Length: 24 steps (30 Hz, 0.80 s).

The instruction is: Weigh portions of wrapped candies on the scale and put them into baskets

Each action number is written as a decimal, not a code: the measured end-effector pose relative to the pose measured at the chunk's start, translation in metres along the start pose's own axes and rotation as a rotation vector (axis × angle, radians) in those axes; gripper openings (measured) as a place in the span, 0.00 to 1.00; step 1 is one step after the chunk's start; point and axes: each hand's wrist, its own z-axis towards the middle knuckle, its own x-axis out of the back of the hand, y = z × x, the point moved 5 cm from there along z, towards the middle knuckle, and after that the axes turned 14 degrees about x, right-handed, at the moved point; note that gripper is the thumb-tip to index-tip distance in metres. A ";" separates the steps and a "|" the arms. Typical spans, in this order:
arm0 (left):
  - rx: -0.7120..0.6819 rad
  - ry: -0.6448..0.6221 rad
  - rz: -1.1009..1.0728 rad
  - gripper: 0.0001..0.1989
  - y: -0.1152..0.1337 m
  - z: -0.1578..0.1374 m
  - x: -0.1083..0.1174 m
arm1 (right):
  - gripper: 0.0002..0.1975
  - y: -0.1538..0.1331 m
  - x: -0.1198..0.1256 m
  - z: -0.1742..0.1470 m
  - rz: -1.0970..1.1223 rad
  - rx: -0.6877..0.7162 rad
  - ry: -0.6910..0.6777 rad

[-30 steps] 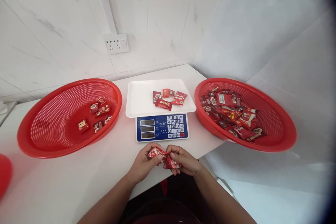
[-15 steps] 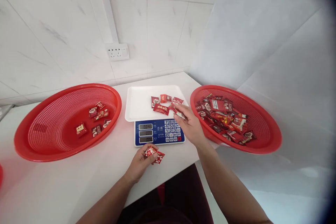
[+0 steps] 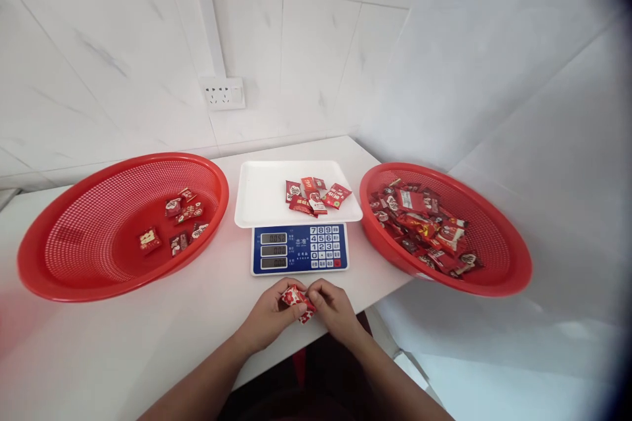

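Note:
Small red-and-white patterned snack packets are in my left hand, thumb across the front. My right hand is beside it, fingertips pinched on the right edge of the same packets. Both hands are over the table's front edge, just below a digital scale with a blue keypad panel. On the scale's white tray lies a loose group of red wrapped snacks, at the tray's right half. How many packets my fingers cover, I cannot tell.
A red plastic basket with several wrapped snacks stands on the left. Another red basket, heaped with red packets, stands on the right, partly over the table edge. A tiled wall with a socket rises behind the white table.
My right hand has let go of a packet on the tray and come back to the packets in my left hand. The tray's snacks lie rearranged.

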 end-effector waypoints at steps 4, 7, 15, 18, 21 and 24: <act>-0.019 0.020 0.031 0.14 -0.002 0.002 0.001 | 0.22 -0.006 -0.006 -0.005 -0.038 0.119 -0.105; -0.033 0.050 0.081 0.13 0.000 0.002 0.004 | 0.24 -0.010 -0.005 -0.002 -0.088 0.166 -0.163; -0.094 0.047 0.359 0.10 0.006 -0.004 -0.006 | 0.21 -0.013 -0.011 -0.001 -0.228 0.233 -0.199; -0.093 0.083 0.442 0.11 0.002 -0.005 -0.006 | 0.22 -0.015 -0.013 -0.001 -0.308 0.287 -0.214; -0.093 0.103 0.485 0.12 -0.002 -0.005 -0.005 | 0.22 -0.016 -0.014 -0.001 -0.352 0.312 -0.242; -0.160 0.161 0.508 0.11 -0.004 -0.005 -0.003 | 0.23 -0.017 -0.016 -0.001 -0.380 0.332 -0.275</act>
